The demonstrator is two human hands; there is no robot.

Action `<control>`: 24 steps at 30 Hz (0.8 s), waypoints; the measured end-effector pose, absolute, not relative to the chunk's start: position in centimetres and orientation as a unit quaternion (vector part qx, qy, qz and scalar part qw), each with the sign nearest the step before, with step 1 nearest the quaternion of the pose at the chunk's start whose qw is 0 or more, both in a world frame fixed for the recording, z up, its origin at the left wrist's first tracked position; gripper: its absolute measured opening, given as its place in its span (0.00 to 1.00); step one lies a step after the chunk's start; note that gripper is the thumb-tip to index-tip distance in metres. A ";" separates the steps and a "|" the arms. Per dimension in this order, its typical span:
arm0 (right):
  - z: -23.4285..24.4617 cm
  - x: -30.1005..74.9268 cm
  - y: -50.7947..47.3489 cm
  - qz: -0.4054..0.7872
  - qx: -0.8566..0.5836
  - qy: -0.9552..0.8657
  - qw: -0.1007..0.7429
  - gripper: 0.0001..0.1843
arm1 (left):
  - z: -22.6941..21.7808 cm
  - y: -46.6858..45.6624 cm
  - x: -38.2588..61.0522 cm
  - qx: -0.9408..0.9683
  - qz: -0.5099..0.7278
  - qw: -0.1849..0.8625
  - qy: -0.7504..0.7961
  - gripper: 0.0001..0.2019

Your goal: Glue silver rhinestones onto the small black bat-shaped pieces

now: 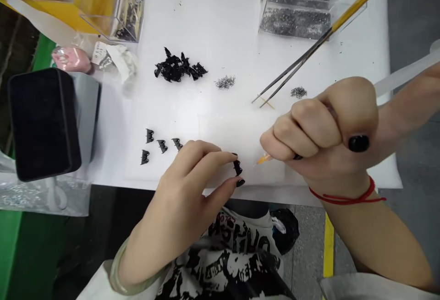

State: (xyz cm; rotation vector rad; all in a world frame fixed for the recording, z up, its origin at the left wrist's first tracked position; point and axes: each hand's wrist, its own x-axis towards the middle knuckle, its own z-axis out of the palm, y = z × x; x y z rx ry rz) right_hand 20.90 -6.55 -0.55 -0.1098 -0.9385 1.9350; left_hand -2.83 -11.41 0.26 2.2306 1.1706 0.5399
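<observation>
Between the thumb and fingertips of my left hand, a small black bat-shaped piece is pinched upright over the white work surface. My right hand is closed in a fist around a dispensing syringe. Its orange tip comes out below the little finger and points at the black piece, a short gap away; a translucent white barrel shows past the thumb side. Several like black pieces stand in a group left of my left hand. A pile of black pieces lies farther back.
Tweezers with yellow handles lean on a clear box holding dark strips. Two small heaps of silvery bits, a left one and a right one, lie mid-table. At left are a black-screened device and another clear box.
</observation>
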 end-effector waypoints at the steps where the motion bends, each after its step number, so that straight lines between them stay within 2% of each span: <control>1: -0.6 20.8 -6.6 0.791 -0.055 -0.377 0.478 0.38 | 0.3 -11.4 -2.8 0.826 0.202 0.286 0.441 0.09; 6: -0.2 20.4 -6.6 0.770 -0.141 -0.324 0.531 0.42 | 0.4 -11.6 -2.6 0.808 0.203 0.304 0.463 0.09; 12: 0.1 20.4 -6.6 0.762 -0.231 -0.293 0.530 0.42 | 0.5 -11.8 -2.6 0.799 0.197 0.313 0.474 0.11; 19: 0.2 20.0 -6.7 0.752 -0.277 -0.321 0.504 0.47 | 0.6 -11.6 -2.8 0.800 0.191 0.311 0.476 0.09; 24: -0.5 19.6 -6.8 0.737 -0.256 -0.305 0.547 0.53 | 0.5 -11.4 -2.7 0.800 0.200 0.310 0.473 0.09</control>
